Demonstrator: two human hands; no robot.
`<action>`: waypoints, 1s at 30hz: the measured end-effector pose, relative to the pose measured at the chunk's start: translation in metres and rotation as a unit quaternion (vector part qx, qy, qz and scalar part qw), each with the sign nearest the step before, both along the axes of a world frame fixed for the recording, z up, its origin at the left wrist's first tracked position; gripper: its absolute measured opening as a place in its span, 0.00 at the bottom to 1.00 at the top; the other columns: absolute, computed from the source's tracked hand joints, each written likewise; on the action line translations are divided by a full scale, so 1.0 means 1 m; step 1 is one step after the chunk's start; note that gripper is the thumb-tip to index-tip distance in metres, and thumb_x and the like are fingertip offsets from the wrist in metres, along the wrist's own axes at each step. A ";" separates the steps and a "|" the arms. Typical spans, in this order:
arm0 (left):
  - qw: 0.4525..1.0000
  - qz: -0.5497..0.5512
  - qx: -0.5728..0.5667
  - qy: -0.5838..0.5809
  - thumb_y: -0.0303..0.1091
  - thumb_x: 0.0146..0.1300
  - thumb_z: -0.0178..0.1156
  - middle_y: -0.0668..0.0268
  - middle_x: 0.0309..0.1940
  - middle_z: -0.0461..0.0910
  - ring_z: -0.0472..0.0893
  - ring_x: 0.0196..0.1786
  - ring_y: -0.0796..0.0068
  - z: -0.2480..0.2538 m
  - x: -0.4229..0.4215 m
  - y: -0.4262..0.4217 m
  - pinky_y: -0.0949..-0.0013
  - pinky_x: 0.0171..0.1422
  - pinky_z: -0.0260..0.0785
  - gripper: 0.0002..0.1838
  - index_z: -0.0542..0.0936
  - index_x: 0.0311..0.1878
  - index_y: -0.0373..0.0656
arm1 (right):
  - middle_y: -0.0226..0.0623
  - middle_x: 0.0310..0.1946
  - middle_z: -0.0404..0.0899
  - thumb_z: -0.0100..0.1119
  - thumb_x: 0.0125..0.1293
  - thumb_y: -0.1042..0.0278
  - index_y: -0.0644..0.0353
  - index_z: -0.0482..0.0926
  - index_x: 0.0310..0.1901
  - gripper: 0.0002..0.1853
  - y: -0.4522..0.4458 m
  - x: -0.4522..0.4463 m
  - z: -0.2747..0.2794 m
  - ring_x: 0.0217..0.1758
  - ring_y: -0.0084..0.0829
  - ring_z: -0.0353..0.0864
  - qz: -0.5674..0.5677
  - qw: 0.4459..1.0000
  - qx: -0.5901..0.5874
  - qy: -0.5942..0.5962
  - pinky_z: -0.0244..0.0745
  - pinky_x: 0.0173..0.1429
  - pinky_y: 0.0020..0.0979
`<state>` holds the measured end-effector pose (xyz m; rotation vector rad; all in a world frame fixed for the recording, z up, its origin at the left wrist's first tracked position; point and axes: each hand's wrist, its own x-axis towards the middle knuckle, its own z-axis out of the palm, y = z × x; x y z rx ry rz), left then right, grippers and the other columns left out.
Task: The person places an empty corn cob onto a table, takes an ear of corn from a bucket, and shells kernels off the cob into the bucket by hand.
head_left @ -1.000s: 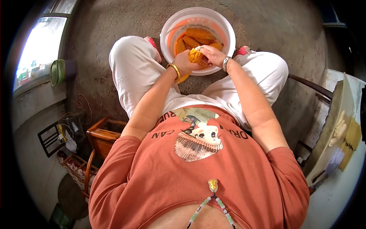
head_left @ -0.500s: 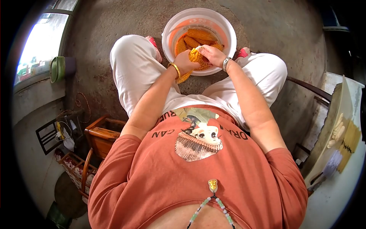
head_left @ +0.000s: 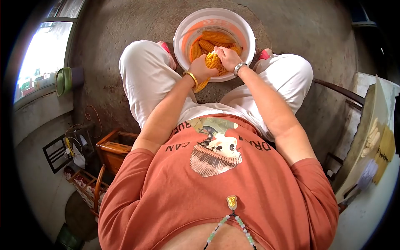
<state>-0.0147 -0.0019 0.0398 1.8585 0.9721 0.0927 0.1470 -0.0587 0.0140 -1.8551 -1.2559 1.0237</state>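
Observation:
A yellow corn cob [head_left: 213,61] slants over the near rim of a white bucket [head_left: 182,25]. My left hand [head_left: 201,68] is wrapped round the cob, whose lower end shows below the palm. My right hand [head_left: 228,59] is closed at the cob's upper end, with the thumb at its pale tip. Part of the cob is hidden by my fingers. Inside the bucket lie several whole corn cobs [head_left: 217,37], with loose kernels [head_left: 223,71] near the right hand.
My knees, in white trousers [head_left: 143,75], flank the bucket on the concrete floor [head_left: 125,21]. A wooden chair [head_left: 114,146] stands at the left, near a green container [head_left: 63,81]. On the right is a pale table [head_left: 362,137] with things on it.
My right hand has shifted slightly left and up along the cob, its thumb now at the tip. The left hand keeps its hold. The whole view has shifted a little.

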 end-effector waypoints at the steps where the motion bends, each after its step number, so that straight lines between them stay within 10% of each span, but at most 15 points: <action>1: 1.000 0.002 -0.002 0.000 0.46 0.39 0.67 0.49 0.33 0.80 0.80 0.40 0.54 0.000 0.000 0.000 0.61 0.46 0.71 0.29 0.75 0.40 0.34 | 0.54 0.38 0.80 0.37 0.72 0.43 0.65 0.78 0.40 0.30 -0.001 -0.002 0.003 0.44 0.52 0.78 -0.018 1.000 -0.009 0.015 0.71 0.49 0.43; 9: 0.999 0.014 -0.033 -0.001 0.45 0.39 0.67 0.51 0.33 0.80 0.80 0.40 0.56 0.002 -0.003 0.001 0.62 0.46 0.72 0.28 0.75 0.41 0.35 | 0.30 0.34 0.79 0.50 0.70 0.47 0.62 0.77 0.45 0.23 0.002 0.011 0.005 0.35 0.21 0.75 0.095 0.991 -0.032 0.083 0.71 0.44 0.26; 30: 1.000 0.001 -0.024 0.011 0.46 0.38 0.70 0.51 0.35 0.81 0.81 0.40 0.57 -0.001 -0.003 0.006 0.63 0.48 0.72 0.30 0.76 0.41 0.34 | 0.27 0.23 0.69 0.45 0.71 0.51 0.58 0.74 0.45 0.18 -0.003 0.016 0.009 0.22 0.17 0.66 0.082 0.958 -0.088 0.261 0.62 0.28 0.21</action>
